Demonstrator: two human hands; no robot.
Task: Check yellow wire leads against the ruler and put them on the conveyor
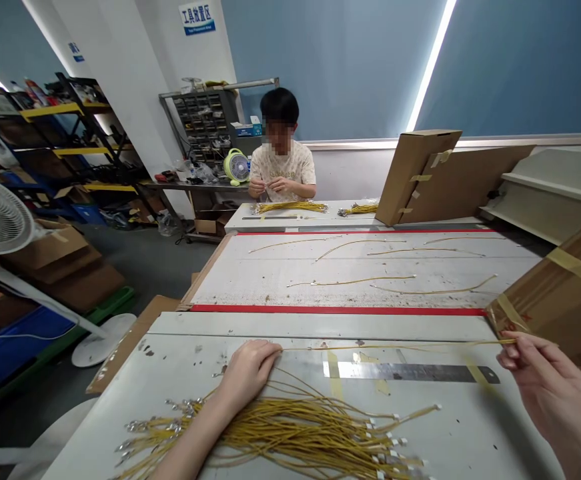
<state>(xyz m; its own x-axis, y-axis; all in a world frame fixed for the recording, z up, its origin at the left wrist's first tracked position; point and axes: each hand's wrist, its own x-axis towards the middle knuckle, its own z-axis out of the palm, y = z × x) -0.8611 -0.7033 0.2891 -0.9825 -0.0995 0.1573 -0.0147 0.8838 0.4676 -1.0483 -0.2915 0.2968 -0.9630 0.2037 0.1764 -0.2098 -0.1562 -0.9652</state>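
A thin yellow wire (370,346) is stretched nearly straight across the near table between my two hands. My left hand (251,368) is closed on its left end, close above the table top. At the far right, my right hand (545,373) pinches the other end between thumb and fingers. Just below the wire lies a steel ruler (420,373), fixed down with yellow tape. A large bundle of yellow wires (300,427) spreads under and beside my left forearm, with metal ends at the left and white connectors at the right.
Beyond the table runs a white conveyor belt (250,273) with red edges and several single wires on it. A co-worker (283,167) sits behind it, near another wire bundle (290,207). Cardboard boxes (565,293) stand at the right. A white fan (0,213) is at the left.
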